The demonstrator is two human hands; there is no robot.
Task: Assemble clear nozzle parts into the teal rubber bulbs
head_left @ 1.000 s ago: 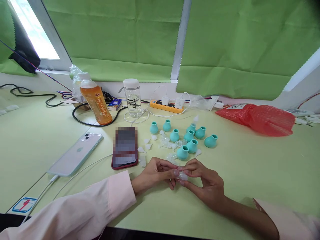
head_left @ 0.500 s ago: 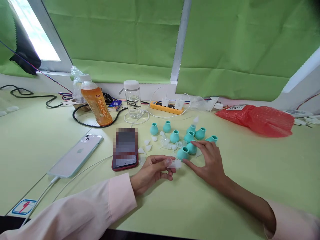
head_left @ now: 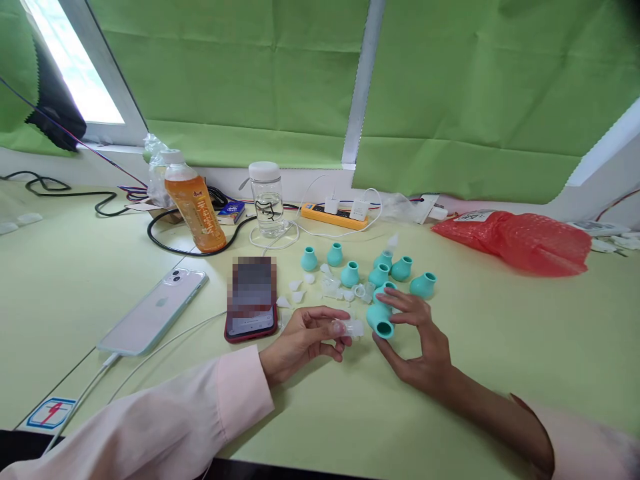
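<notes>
Between the thumb and fingers of my left hand (head_left: 315,337) is a small translucent plastic tube (head_left: 354,327), lying sideways with one end pointing right. My right hand (head_left: 417,333) grips a teal rubber bulb (head_left: 376,316) between thumb and fingers, its round opening tipped toward me. The bulb and the tube are close but apart. Behind the held bulb, several more teal bulbs (head_left: 351,274) stand on the table, and one has a pale pointed tip (head_left: 393,243) sticking up from it. Small clear and white plastic pieces (head_left: 331,287) lie scattered left of them.
A red-cased phone (head_left: 251,320) and a pale phone (head_left: 155,310) on a cable lie to the left. Behind stand an orange drink bottle (head_left: 197,213), a clear water bottle (head_left: 267,203) and a yellow power strip (head_left: 333,216). A red plastic bag (head_left: 520,240) rests at right.
My right hand has taken hold of a teal bulb and tilted it, so its opening now faces toward me. My left hand has stayed nearly still with the tube.
</notes>
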